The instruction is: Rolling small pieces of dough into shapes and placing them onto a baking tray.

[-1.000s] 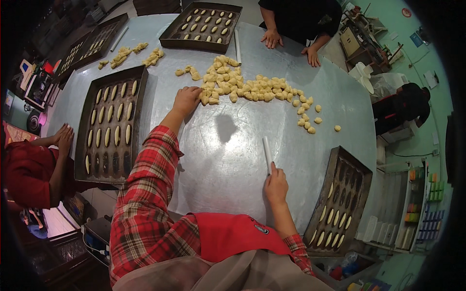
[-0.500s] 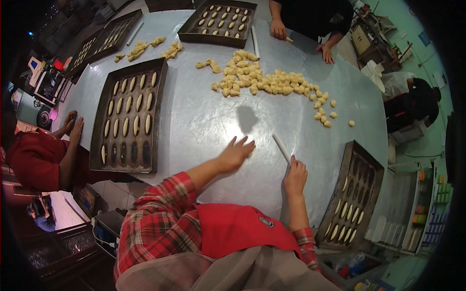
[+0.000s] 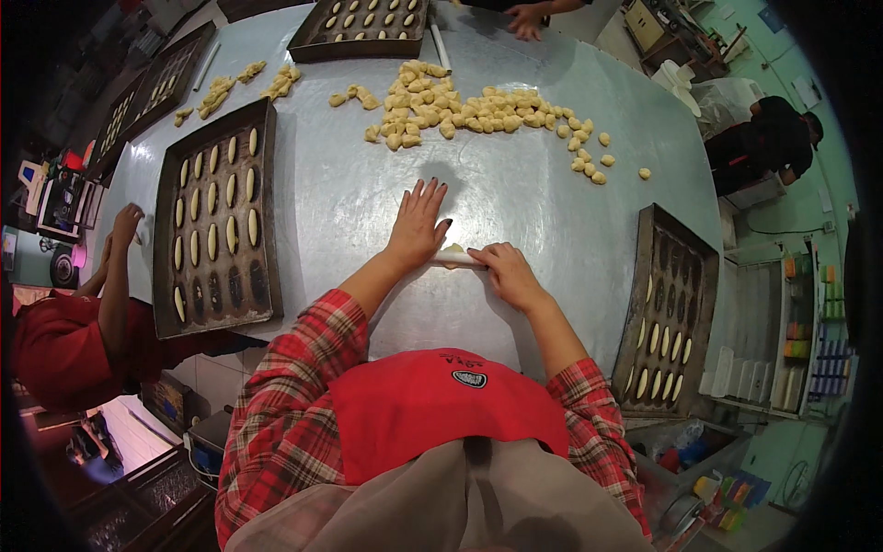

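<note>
Head view: slim white rolling pin [image 3: 463,259] across pale yellow dough [image 3: 454,247].

A broad, silvery metal-topped desk [image 3: 579,239] fills the middle, white glare shining near its centre. A pale green painted wall [image 3: 777,74] curves from one to three o'clock. Past three stands a white-framed shelf [image 3: 814,317]; grey floor tiles [image 3: 216,375] show at eight.
</note>
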### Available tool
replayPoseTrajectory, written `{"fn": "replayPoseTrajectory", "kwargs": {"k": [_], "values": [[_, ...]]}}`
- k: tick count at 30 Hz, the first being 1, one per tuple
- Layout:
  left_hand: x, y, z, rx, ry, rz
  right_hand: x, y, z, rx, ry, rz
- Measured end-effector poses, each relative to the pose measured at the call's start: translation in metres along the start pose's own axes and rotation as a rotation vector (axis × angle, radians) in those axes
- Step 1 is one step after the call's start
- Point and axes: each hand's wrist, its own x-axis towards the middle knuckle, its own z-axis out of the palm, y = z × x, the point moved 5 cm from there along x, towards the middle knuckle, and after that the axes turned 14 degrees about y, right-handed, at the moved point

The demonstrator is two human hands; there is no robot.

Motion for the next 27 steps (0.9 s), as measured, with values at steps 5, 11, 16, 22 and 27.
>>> {"fn": "replayPoseTrajectory", "kwargs": {"k": [5,11,16,22,27], "values": [[0.009,-0.020,0.021,0.197,0.006,-0.002,0.055,0.020,0.008,-0.189,0.027,0.035],[0.019,-0.005,0.017,0.142,-0.037,0.132,0.049,0.022,0.030,-0.357,0.174,0.026],[-0.010,0.005,0.006,0.120,-0.090,0.048,0.014,0.000,0.027,-0.385,0.224,0.054],[-0.065,0.021,-0.013,0.155,-0.228,0.098,-0.043,-0.040,0.027,-0.254,0.158,0.082],[-0.115,0.050,-0.042,0.152,-0.389,0.132,-0.098,-0.065,0.030,-0.266,0.142,-0.012]]}}
